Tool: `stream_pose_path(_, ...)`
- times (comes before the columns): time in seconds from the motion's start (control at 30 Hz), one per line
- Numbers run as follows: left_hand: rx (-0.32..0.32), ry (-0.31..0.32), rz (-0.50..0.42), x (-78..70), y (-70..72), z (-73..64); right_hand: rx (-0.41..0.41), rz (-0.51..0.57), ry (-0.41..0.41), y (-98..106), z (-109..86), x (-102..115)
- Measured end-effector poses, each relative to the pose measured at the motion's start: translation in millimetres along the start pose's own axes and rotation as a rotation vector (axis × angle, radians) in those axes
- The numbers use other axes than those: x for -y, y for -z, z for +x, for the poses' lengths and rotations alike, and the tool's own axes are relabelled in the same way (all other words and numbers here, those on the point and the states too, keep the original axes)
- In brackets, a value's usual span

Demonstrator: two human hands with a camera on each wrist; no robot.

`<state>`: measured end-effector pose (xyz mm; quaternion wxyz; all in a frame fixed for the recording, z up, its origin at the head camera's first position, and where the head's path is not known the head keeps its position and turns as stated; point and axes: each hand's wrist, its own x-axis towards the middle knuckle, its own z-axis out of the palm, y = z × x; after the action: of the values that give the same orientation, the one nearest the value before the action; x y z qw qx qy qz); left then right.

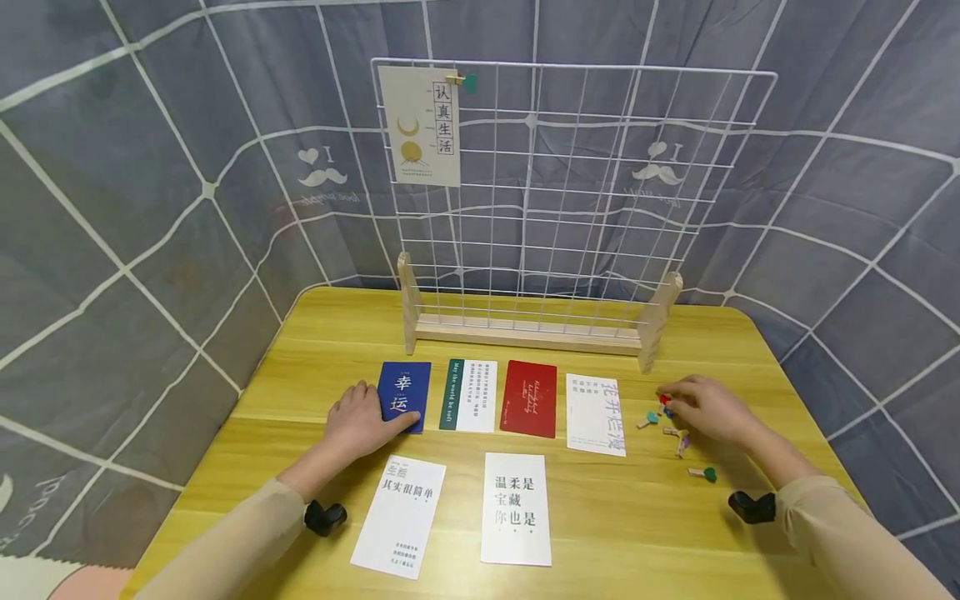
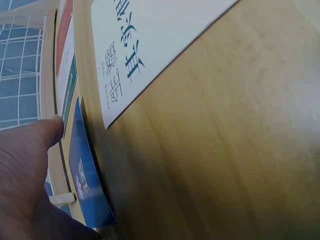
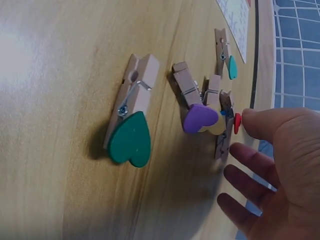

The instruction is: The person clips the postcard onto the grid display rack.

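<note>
My left hand spans a blue card with white characters, fingers at its left edge and thumb over its lower right. In the left wrist view the blue card bows slightly between thumb and fingers. At the right, my right hand reaches over small wooden clothespins with heart ornaments, its fingers apart. Its thumb tip is right at the red heart clothespin. Beside that lie a purple heart clothespin, a yellow heart one and green heart clothespins, the nearest large in the right wrist view.
A white wire grid stands on a wooden base; a clothespin holds a white card at its upper left. On the table lie a green-and-white card, a red card and several white cards, one in front.
</note>
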<state>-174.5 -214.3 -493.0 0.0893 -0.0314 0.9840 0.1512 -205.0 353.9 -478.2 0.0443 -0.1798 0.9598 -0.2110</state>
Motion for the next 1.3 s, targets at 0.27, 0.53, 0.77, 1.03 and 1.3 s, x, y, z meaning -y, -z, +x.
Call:
stream_pose_path(0.27,-0.017,0.009,0.049,-7.7,-2.9,2.6,0.010,0.024,0.000,-2.9,-1.8,-3.0)
stream_pose_path(0.53,-0.028,0.016,0.064,-10.0,-5.7,2.4,0.013,-0.002,0.006,-4.1,-1.2,-6.1)
stream_pose_path(0.77,-0.040,0.009,0.079,-8.6,-5.5,0.3,0.009,-0.009,0.031,-4.6,1.4,-7.9)
stream_pose_path(1.03,-0.022,0.009,0.075,-4.8,-4.4,-1.3,0.007,-0.033,0.043,-6.2,3.7,-6.0)
stream_pose_path(1.3,-0.004,-0.004,0.027,-2.4,1.1,-3.7,0.000,-0.037,0.037,-6.1,3.4,-5.3)
